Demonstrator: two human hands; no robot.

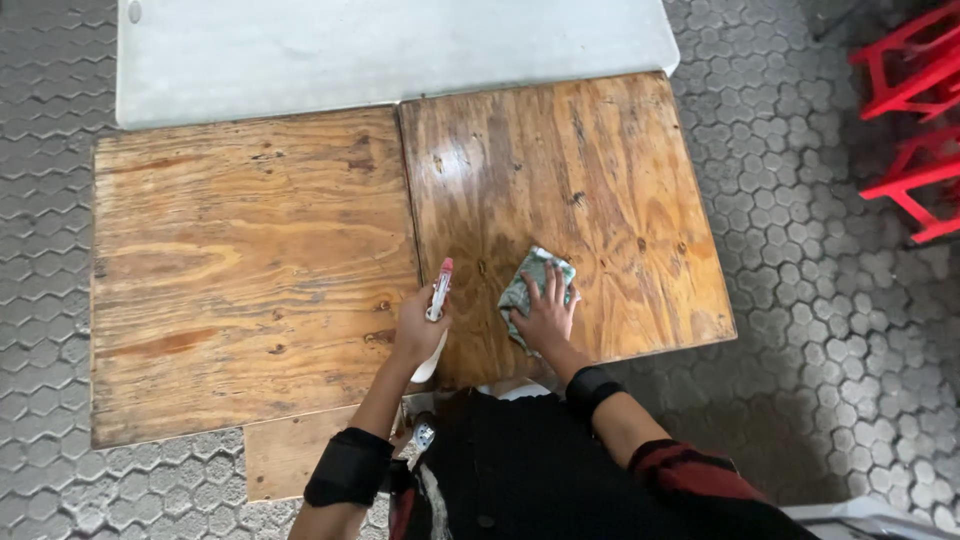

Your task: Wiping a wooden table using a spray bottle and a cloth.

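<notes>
Green-and-white cloth [535, 285] lies crumpled on the right wooden bench [600, 180], near its front edge; it looks soft, light and limp, best pressed flat under the palm or bunched at a fold. Right hand [547, 318] rests on it, fingers [553, 288] spread over the fabric. Left hand [418, 328] wraps a white spray bottle [438, 295] with a red tip, above the seam between both benches
</notes>
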